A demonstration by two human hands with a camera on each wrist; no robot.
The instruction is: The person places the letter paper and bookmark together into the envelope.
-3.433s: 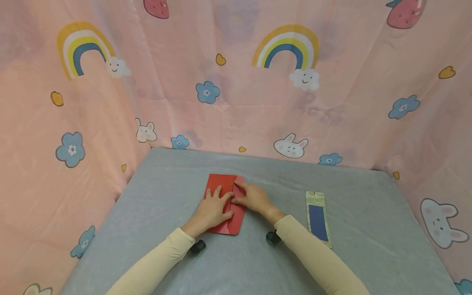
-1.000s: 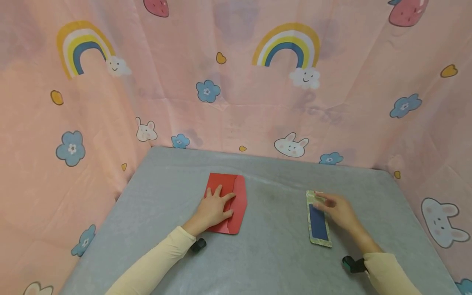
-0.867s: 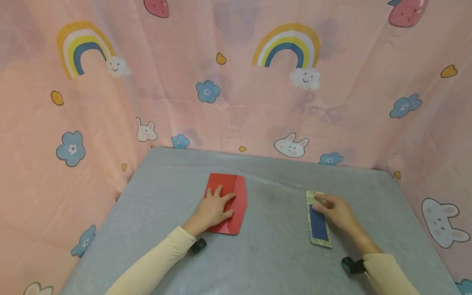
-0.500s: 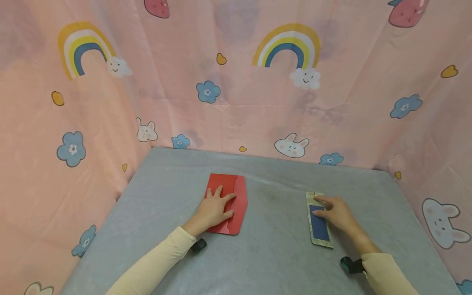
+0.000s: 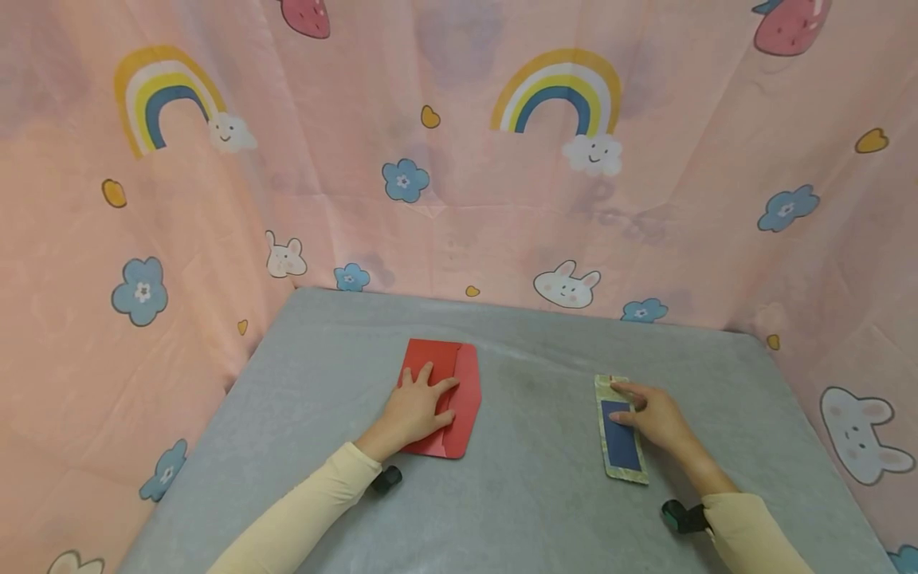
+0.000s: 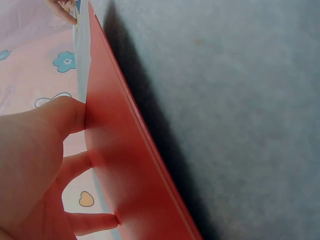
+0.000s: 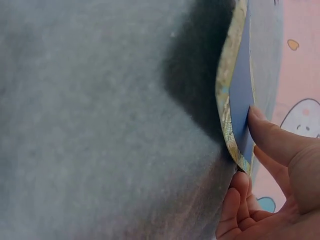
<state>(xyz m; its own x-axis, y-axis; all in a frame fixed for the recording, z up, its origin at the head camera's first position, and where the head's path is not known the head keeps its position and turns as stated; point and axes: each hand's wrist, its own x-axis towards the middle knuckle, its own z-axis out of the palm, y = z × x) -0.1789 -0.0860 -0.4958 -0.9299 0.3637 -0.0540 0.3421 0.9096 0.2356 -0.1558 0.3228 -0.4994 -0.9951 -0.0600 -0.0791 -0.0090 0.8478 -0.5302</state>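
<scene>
In the head view a red envelope point(image 5: 468, 399) lies left of the middle of the table, its pointed flap spread out to the right. My left hand point(image 5: 412, 406) rests on it with spread fingers; the left wrist view shows the fingertips touching the red paper point(image 6: 130, 165). Farther right lies a long narrow card point(image 5: 621, 446) with a blue panel and a patterned green-gold border. My right hand point(image 5: 656, 413) pinches its upper right part. In the right wrist view the thumb point(image 7: 267, 132) presses the blue face, and curled fingers are at the card's edge.
A grey cloth covers the table point(image 5: 538, 510). Pink printed curtains point(image 5: 459, 231) hang close behind it and on both sides. A dark wrist camera point(image 5: 387, 479) sits under the left wrist, another wrist camera point(image 5: 681, 516) under the right.
My right hand has left the envelope's flap and moved right to the card, which it now pinches. The flap now lies fully spread. The card has shifted slightly; my left hand has stayed put.
</scene>
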